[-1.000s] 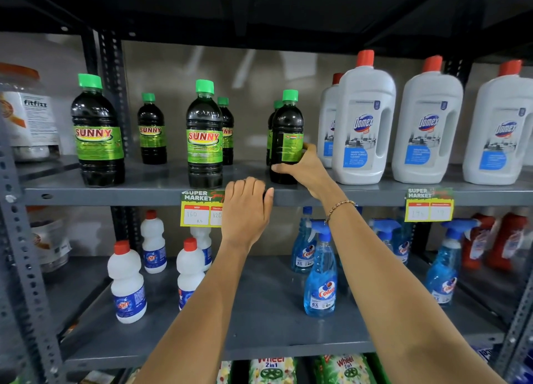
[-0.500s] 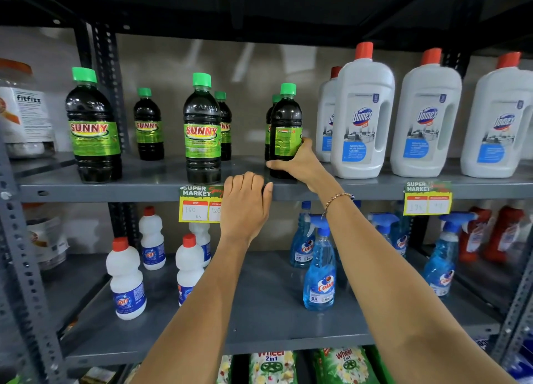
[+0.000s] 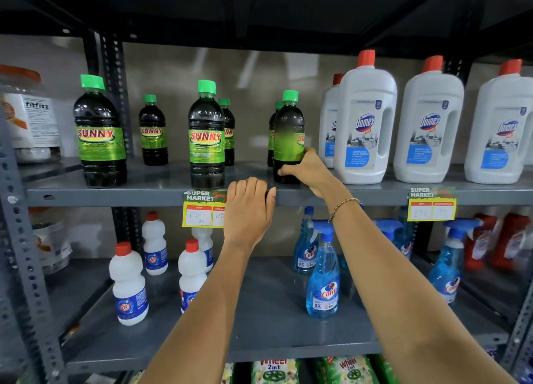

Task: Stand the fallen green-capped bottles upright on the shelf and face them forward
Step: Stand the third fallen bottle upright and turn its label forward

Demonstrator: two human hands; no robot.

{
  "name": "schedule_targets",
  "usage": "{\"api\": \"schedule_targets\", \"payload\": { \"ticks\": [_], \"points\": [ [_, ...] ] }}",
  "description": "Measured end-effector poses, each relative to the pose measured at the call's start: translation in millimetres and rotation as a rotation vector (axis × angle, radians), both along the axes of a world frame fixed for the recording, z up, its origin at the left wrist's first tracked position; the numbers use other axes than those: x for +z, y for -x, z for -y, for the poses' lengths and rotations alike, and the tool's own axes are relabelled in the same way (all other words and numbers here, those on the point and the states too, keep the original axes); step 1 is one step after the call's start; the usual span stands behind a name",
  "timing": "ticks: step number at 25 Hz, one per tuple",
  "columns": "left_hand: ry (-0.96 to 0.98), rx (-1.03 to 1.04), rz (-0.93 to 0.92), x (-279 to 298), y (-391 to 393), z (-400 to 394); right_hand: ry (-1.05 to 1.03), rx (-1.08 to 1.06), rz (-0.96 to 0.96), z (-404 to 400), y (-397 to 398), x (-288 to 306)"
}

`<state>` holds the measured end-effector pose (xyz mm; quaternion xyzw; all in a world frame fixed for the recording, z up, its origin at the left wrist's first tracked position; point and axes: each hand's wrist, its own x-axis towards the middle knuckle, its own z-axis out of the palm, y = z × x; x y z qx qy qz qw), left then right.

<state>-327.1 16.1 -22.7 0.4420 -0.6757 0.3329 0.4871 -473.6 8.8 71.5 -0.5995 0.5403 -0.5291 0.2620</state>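
Several dark green-capped SUNNY bottles stand upright on the grey upper shelf (image 3: 144,194). My right hand (image 3: 310,171) grips the lower part of the rightmost front bottle (image 3: 288,129), whose green label is blurred and shows "SU" at its right edge. Another bottle stands just behind it, mostly hidden. The front middle bottle (image 3: 206,135) and the front left bottle (image 3: 99,135) face forward with SUNNY readable. A smaller-looking bottle (image 3: 153,131) stands further back. My left hand (image 3: 249,207) rests flat on the shelf's front edge, fingers together, holding nothing.
White Domex jugs (image 3: 364,123) with red caps stand close to the right of the held bottle. Price tags (image 3: 203,210) hang on the shelf edge. Below are white Rin bottles (image 3: 128,285) and blue Colin sprays (image 3: 323,274). A jar (image 3: 28,115) stands far left.
My right hand has turned the rightmost bottle: its label has rotated and the "SU" lettering now shows at the right edge. My left hand stays on the shelf edge.
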Motion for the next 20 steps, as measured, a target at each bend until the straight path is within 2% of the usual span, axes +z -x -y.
{"api": "schedule_targets", "payload": {
  "ticks": [3, 8, 12, 17, 20],
  "points": [
    [0.010, -0.003, 0.001, 1, -1, 0, 0.023, 0.002, -0.074, 4, -1, -4],
    [0.016, 0.001, 0.002, 0, 1, 0, -0.023, 0.062, 0.043, -8, 4, 4],
    [0.026, 0.007, -0.003, 0, 0, 1, 0.034, 0.025, -0.018, -3, 1, -2],
    [0.009, 0.007, -0.002, 0, 1, 1, 0.023, 0.068, 0.066, 1, 5, -1],
    [0.017, 0.020, -0.020, 0, 3, 1, 0.062, -0.002, -0.004, 1, 2, -5]
  ]
}}
